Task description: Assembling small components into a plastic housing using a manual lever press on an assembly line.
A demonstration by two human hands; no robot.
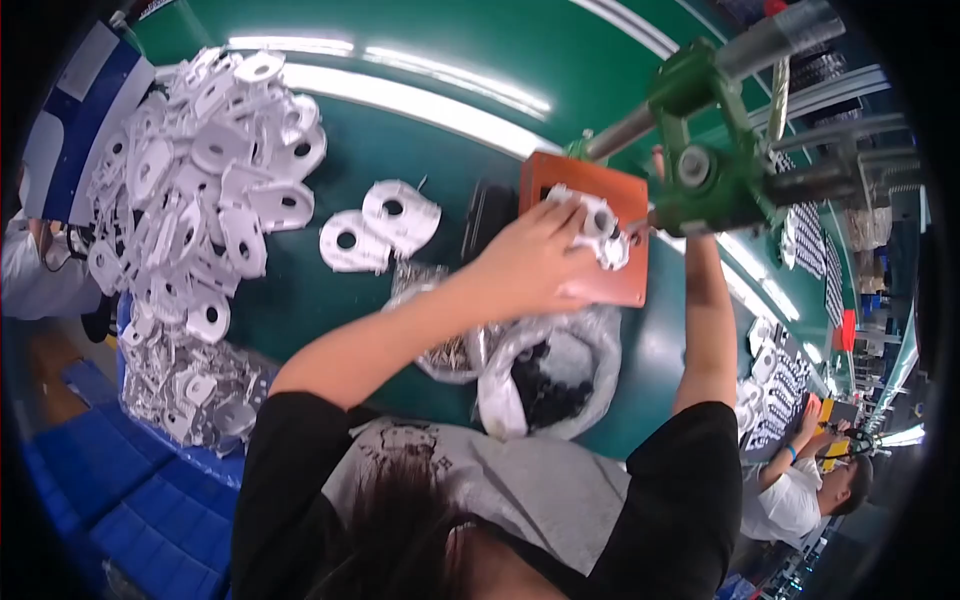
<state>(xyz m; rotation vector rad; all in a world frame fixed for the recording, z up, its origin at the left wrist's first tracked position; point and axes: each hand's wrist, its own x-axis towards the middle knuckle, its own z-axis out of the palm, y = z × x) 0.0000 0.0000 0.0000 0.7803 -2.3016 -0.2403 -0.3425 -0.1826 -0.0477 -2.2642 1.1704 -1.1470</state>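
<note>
My left hand (540, 258) reaches over an orange plate (625, 285) and grips a white plastic part (603, 250) lying on it, its fingers bent over the part's left side. Just above and to the right stands a green press (695, 170), its metal tip close to the part. My right forearm (707, 300) rises behind the press. The press body hides most of my right hand; only a bit of skin (657, 160) shows beyond it, so its grip is unclear. Two white plates with round holes (400, 232) lie to the left on the green table.
A large heap of white plates (215, 150) covers the table's left side, above a full blue-lined bin (190, 385). Near me sit a bag of black pieces (560, 400) and a bag of small metal pins (447, 355). Another person (800, 495) works at far right.
</note>
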